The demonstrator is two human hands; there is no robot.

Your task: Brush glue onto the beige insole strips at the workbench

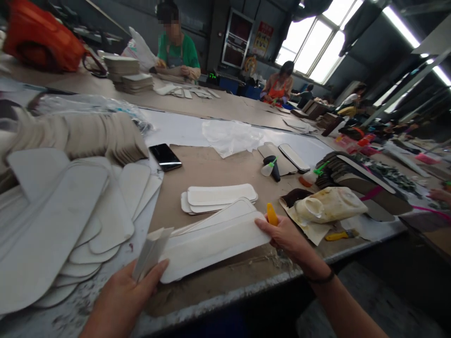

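Head camera is showing the left hand (123,293) gripping a stack of white insole pieces (151,251) between its fingers, near the counter (211,295) edge. The right hand (287,237) is pressing a long white insole piece (214,244) flat on the counter, its fingers clenching a yellow-handled tool (271,213).

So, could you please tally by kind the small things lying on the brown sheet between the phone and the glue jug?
Phone: 1
Small bottles with green caps: 2
Yellow-handled tools: 2, one at the right hand, one beside the glue jug
Glue jug: 1
Total: 6
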